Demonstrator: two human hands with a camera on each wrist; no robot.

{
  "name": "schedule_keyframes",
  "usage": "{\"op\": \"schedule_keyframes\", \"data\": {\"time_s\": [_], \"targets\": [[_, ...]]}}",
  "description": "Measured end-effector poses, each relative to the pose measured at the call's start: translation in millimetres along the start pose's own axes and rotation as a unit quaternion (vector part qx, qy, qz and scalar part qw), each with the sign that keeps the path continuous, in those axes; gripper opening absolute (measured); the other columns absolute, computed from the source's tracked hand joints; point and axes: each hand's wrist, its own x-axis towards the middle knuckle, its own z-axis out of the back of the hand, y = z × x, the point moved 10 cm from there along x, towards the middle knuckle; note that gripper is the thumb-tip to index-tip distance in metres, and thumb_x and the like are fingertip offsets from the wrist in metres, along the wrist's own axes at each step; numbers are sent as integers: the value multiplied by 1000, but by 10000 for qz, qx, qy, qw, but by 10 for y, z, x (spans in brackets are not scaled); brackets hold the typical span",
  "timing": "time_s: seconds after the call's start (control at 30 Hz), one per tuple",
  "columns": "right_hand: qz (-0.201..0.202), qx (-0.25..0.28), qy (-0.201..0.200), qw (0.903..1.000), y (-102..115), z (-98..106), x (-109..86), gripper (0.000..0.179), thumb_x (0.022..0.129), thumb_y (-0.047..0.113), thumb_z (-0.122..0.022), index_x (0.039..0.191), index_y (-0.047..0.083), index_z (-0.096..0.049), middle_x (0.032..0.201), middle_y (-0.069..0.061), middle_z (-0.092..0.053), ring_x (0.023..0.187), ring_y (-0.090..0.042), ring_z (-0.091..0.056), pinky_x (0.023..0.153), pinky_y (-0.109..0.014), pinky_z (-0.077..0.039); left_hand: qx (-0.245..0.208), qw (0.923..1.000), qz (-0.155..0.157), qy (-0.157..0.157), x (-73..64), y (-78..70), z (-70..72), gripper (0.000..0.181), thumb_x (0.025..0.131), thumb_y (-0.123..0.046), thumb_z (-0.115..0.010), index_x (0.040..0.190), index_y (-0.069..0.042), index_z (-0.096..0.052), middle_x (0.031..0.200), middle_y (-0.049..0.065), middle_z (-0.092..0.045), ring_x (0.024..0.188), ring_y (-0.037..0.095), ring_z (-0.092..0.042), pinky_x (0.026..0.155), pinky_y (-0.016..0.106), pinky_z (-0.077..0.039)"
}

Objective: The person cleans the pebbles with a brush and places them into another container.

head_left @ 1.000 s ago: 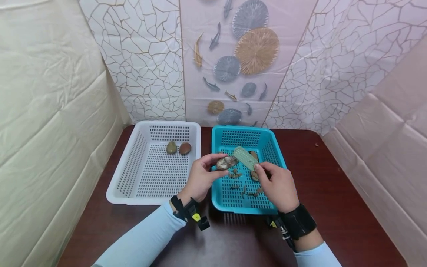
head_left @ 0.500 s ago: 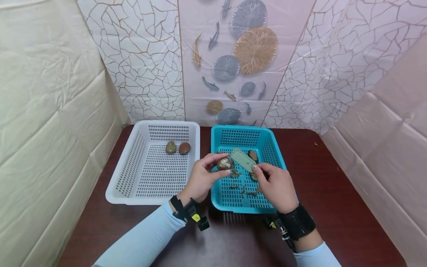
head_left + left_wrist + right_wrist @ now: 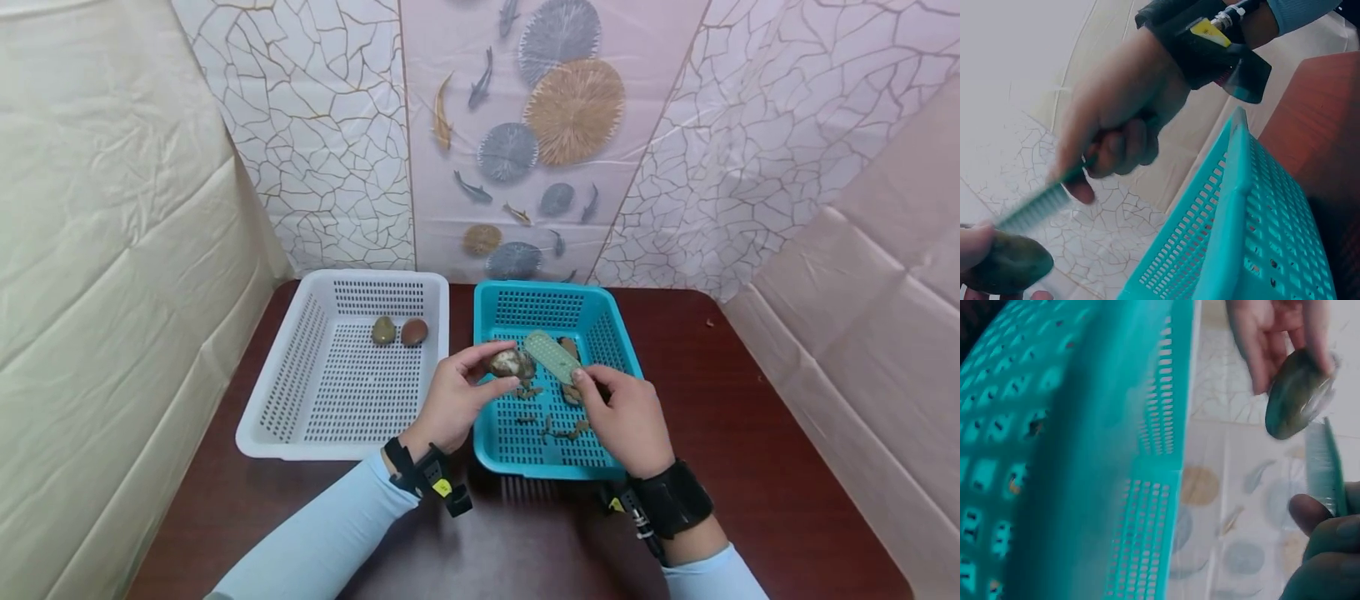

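Note:
Over the turquoise basket (image 3: 483, 446) my left hand (image 3: 447, 400) grips a mottled white and dark stone (image 3: 506, 363) between thumb and fingers. It looks smooth, dark green and oval in the right wrist view. My right hand (image 3: 632, 423) pinches one end of a flat green brush (image 3: 551, 357), thumb on top. Pale bristles show on the brush (image 3: 1038, 209) in the left wrist view, where its tip is close to the stone (image 3: 1013, 262); contact is unclear through blur. Brown stones (image 3: 572, 395) and scattered brown crumbs (image 3: 558, 432) lie in the basket below, partly hidden by the brush and hand.
Left of the turquoise basket stands a white basket (image 3: 258, 442) holding a greenish stone (image 3: 383, 331) and a reddish-brown stone (image 3: 414, 332). Both baskets rest on a dark red table (image 3: 750, 467). Patterned cloth (image 3: 517, 217) hangs behind, and plain cloth walls (image 3: 150, 292) flank the sides.
The stone has turned within my left hand's fingers. The brush shifted a little left toward the stone, then back right. Both baskets stay in place.

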Motion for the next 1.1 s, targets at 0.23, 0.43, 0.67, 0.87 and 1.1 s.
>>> {"op": "schedule_keyframes", "data": {"time_s": [0.23, 0.43, 0.67, 0.87, 1.1], "targets": [[194, 318, 255, 9990, 87, -72, -6, 22, 115, 23, -63, 104, 11, -78, 63, 7, -42, 53, -13, -40, 52, -34, -36, -1078, 9936, 348, 9, 8, 66, -5, 48, 112, 3, -58, 159, 0, -50, 148, 22, -61, 130, 26, -67, 108, 50, -57], [92, 27, -96, 9999, 24, 14, 4, 20, 113, 19, -65, 102, 10, -79, 63, 5, -46, 54, -13, -43, 52, -33, -36, -1726, 9828, 645, -124, 13, 142, 10, 43, 118, -6, -47, 161, -2, -42, 151, 19, -60, 130, 22, -66, 105, 47, -59], [333, 356, 269, 9984, 120, -86, -15, 19, 114, 20, -64, 103, 12, -77, 64, 8, -40, 53, -12, -40, 53, -33, -36, -2012, 9765, 769, -81, 11, 155, -5, 45, 121, -12, -43, 165, -5, -41, 146, 14, -59, 122, 20, -68, 99, 37, -62], [232, 168, -278, 9992, 79, 51, -20, 18, 112, 18, -67, 101, 12, -79, 63, 7, -46, 53, -12, -43, 49, -33, -36, -2096, 9706, 1098, -444, -1, 234, 62, 24, 120, -14, -47, 141, -3, -49, 132, 15, -65, 110, 20, -75, 100, 37, -62], [496, 268, -21, 9984, 149, -69, -13, 15, 113, 17, -66, 104, 13, -78, 63, 9, -41, 51, -10, -39, 49, -32, -35, -2293, 9642, 1284, -346, -3, 246, -5, 34, 121, -19, -44, 151, -2, -48, 132, 14, -66, 110, 17, -76, 102, 36, -60]]}}
